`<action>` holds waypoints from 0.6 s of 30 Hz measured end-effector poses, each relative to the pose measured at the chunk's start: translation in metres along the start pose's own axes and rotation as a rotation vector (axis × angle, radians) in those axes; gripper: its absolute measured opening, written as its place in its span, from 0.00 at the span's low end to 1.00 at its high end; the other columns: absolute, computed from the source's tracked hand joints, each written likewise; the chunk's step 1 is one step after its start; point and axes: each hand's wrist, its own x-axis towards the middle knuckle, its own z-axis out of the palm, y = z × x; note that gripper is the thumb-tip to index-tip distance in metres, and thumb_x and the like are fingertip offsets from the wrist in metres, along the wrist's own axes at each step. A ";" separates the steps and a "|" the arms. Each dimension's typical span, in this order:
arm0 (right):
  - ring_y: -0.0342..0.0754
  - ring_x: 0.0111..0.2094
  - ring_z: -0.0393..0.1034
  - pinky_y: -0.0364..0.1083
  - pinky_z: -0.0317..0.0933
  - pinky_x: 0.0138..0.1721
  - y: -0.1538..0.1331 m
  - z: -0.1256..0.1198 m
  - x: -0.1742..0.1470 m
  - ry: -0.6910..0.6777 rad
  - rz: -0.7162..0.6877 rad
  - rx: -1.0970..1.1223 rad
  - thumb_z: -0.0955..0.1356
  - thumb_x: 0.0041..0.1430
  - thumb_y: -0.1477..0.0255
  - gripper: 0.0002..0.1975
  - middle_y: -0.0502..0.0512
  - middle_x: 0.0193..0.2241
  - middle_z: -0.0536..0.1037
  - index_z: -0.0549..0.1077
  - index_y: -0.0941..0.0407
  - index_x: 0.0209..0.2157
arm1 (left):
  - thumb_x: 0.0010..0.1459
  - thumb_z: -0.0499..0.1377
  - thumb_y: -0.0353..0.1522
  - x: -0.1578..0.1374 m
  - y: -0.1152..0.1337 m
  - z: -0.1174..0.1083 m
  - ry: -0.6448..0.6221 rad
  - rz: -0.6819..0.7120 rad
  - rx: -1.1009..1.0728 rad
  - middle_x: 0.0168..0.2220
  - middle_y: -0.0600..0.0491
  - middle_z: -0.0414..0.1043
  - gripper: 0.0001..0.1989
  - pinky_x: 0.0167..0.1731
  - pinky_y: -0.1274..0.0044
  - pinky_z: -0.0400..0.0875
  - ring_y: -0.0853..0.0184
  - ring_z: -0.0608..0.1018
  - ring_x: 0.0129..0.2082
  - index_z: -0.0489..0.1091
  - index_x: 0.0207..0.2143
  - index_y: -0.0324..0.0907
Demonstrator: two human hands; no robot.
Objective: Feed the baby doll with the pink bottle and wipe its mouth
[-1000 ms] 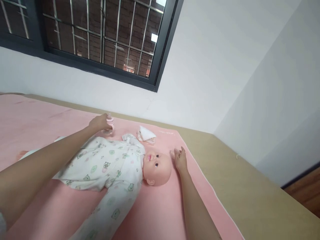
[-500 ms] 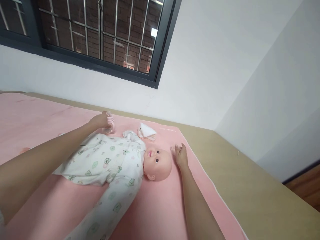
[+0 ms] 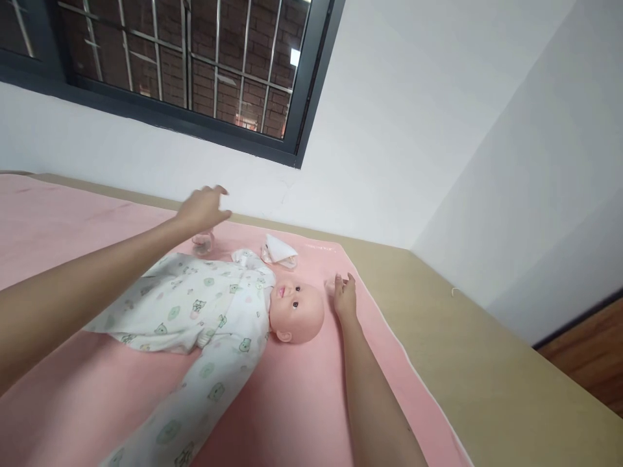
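Note:
My left hand (image 3: 203,209) is raised with its fingers apart and nothing in it. Just beneath it, a small clear pink baby bottle (image 3: 203,244) stands on the pink mat, its upper part hidden behind the hand. A bald baby doll (image 3: 298,312) in a white, bear-print outfit (image 3: 214,311) lies face up between my arms. My right hand (image 3: 344,297) rests on the mat beyond the doll's head, fingers curled. A small pale pink thing (image 3: 330,287) shows at its thumb side, too covered to name.
Beside the doll's shoulder lies a white folded tissue on a clear packet (image 3: 279,250). The pink mat (image 3: 302,402) covers much of a wooden surface (image 3: 438,363). Behind it are a white wall (image 3: 379,130) and a dark-framed, barred window (image 3: 298,97).
My left hand has let go of the bottle and lifted away from it, up and slightly right. My right hand keeps its place by the doll's head; the view has shifted slightly.

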 end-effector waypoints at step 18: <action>0.45 0.27 0.62 0.44 0.52 0.32 -0.041 0.003 -0.028 -0.087 -0.387 -0.087 0.53 0.64 0.59 0.22 0.52 0.23 0.70 0.65 0.54 0.24 | 0.50 0.57 0.40 -0.023 0.134 0.096 -0.925 0.458 -0.153 0.26 0.47 0.76 0.14 0.36 0.72 0.69 0.59 0.75 0.32 0.73 0.21 0.40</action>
